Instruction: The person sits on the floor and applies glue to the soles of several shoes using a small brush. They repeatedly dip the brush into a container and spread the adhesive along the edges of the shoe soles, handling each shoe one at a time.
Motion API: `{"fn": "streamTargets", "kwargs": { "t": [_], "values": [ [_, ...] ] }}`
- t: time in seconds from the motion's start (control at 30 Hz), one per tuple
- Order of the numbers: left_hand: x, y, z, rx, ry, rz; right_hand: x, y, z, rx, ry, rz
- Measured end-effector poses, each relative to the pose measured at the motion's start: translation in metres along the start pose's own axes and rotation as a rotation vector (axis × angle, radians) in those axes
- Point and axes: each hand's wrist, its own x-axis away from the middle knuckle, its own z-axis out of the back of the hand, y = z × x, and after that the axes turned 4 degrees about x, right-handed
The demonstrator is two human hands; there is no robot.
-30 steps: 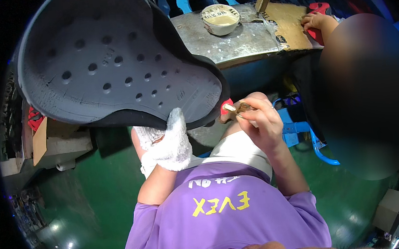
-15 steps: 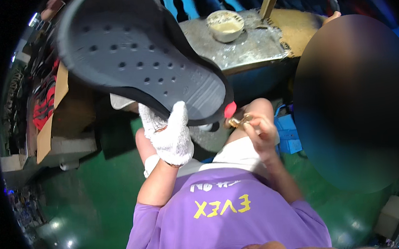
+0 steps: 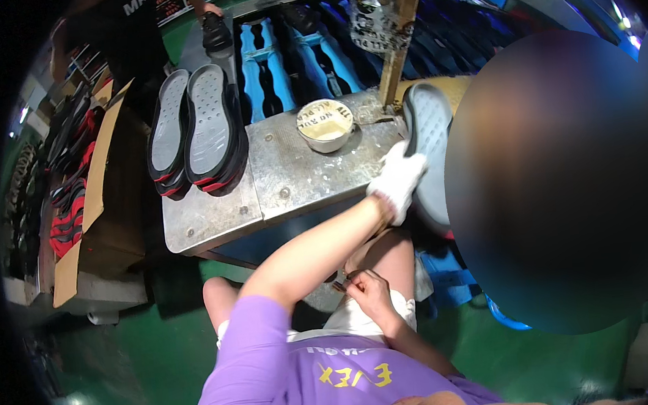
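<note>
Workbench [image 3: 284,177] stands above green floor [image 3: 139,362], near held sole [image 3: 433,159].

- So the wearer's left hand [image 3: 401,180], in a white knit glove, is stretched across to the right, gripping a grey-topped shoe sole with a dark side [image 3: 432,129], stood more or less on end.
- Bare right hand [image 3: 372,296] is down over the lap, fingers bunched up; whatever's at the tips is too small to make out.
- Scuffed silver metal table [image 3: 285,190] out front, with a round pale bowl of creamy stuff [image 3: 324,130] near a brown wooden post [image 3: 398,59].
- Two side-by-side stacks of grey-topped black soles with red edging [image 3: 208,128] sit on its left part.
- Blue sole-shaped pieces [image 3: 262,74] lie in rows behind.
- Open brown cardboard box [image 3: 106,162] far left, red-and-black soles [image 3: 70,222] piled beside its flap.
- Big dark blur hides much of the right side.
</note>
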Motion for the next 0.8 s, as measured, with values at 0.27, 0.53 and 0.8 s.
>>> {"fn": "streamTargets", "kwargs": {
  "t": [0.27, 0.53, 0.8],
  "values": [
    [-0.02, 0.003, 0.024, -0.692, 0.052, -0.902, -0.005, 0.026, -0.018, -0.134, -0.009, -0.019],
    [0.131, 0.062, 0.267, -1.337, 0.655, -0.961, -0.014, 0.029, -0.031, -0.57, 0.096, -0.059],
    [0.148, 0.08, 0.359, -1.465, 0.371, -0.678, -0.134, -0.107, 0.085, -0.166, 0.279, 0.498]
  ]
}}
